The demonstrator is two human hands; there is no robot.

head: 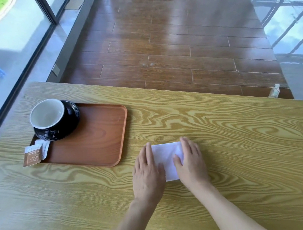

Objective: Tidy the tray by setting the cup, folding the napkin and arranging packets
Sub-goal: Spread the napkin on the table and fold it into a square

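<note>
A folded white napkin (166, 158) lies on the wooden table to the right of the tray. My left hand (147, 172) presses flat on its left side and my right hand (192, 164) presses flat on its right side, fingers straight. The brown tray (100, 140) sits at the table's left. On its far left corner stands a black cup with a white inside (48, 116) on a black saucer (71, 122). A brown packet (33, 155) and a white packet (44, 146) lie at the tray's near left corner, partly over its rim.
The table (228, 153) is light wood with its far edge running across the middle of the view. Beyond it is a dark wooden floor. A glass wall runs along the left. A small bottle (274, 91) shows past the table's far right edge.
</note>
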